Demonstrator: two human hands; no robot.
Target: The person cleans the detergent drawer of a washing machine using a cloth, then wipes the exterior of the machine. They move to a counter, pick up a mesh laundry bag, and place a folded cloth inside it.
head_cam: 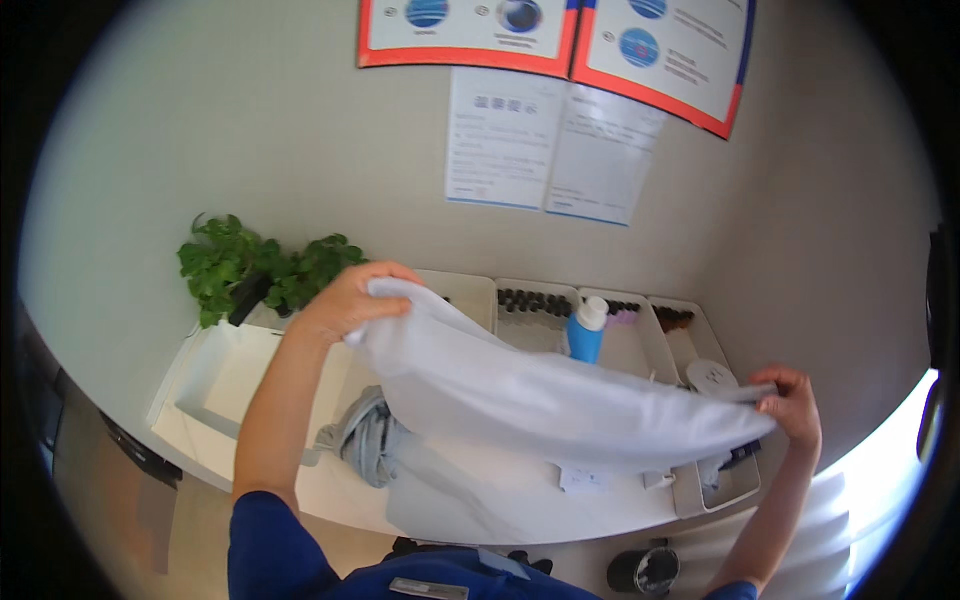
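Observation:
A white cloth (540,397) is stretched in the air above a white counter, between my two hands. My left hand (360,300) pinches its upper left corner. At the right end my right hand (791,405) grips the other corner, its fingers curled. Below the cloth's left part, a crumpled grey-green cloth (367,439) lies on the counter (457,502). Behind the white cloth stands a blue bottle (587,334) with a white cap. The middle of the counter is partly hidden by the cloth.
White trays (536,326) with rows of small black-capped items line the wall. Green potted plants (262,262) and an empty white tray (225,382) are at left. A small bin (727,487) sits at the right edge. Below the counter is a dark round container (643,571).

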